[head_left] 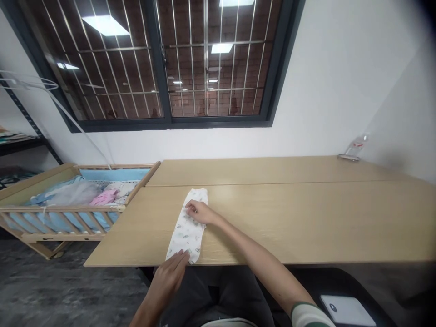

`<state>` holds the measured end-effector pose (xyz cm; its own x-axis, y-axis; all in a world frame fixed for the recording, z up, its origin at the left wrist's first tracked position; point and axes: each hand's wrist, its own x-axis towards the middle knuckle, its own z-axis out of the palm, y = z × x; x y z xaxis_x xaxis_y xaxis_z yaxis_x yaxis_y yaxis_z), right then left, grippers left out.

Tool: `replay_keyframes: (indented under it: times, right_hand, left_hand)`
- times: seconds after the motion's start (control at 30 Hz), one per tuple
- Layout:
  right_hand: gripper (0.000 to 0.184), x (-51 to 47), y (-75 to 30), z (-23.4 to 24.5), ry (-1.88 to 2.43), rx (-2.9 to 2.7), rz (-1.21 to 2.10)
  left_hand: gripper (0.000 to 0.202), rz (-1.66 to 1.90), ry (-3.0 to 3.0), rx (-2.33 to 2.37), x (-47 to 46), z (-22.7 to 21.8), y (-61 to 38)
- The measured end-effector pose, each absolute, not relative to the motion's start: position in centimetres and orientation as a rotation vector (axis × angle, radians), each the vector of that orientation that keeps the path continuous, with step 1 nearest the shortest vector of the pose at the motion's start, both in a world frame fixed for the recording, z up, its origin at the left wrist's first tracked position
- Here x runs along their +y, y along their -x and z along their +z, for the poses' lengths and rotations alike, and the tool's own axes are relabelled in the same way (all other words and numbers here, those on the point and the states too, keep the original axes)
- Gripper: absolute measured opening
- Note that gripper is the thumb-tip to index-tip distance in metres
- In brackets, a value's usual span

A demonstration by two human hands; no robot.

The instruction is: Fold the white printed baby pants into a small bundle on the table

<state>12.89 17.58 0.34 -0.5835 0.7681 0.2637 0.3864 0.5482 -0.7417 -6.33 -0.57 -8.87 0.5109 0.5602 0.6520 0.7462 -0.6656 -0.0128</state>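
A long, narrow strip of folded white cloth [185, 234] with a small scattered print lies on the wooden table, its near end at the front edge. My left hand [173, 268] rests on that near end, fingers stretched out and flat. Over the upper half of the cloth is my right hand [200, 212], its fingers curled in towards the thumb. Whether those fingertips pinch any fabric cannot be made out. No raised fold shows beneath them.
The pale wooden table [289, 218] has a seam along its length. A wooden cot [64, 209] with blue lining and cloths stands left. A clear bottle [357, 144] lies tilted at the back right; a white phone [347, 310] rests on a black seat below.
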Motion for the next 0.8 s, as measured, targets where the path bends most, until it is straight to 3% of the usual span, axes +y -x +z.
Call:
replay_keyframes:
  times: [0.4,0.67,0.8]
  right_hand:
    - [0.018,16.8,-14.8,0.8,0.992,-2.209,0.836]
    - [0.049,10.9,-13.0,1.9,0.348,-2.738,0.734]
    - [0.054,9.0,-12.4,0.0,0.297,-2.936,0.692]
  left_hand:
    - [0.027,-0.840,2.581,-1.232,-0.3,-6.5,2.8]
    - [0.034,-0.846,2.348,-1.264,-3.1,-7.6,2.9]
    - [0.033,-0.770,2.225,-1.350,-4.2,-9.2,1.7]
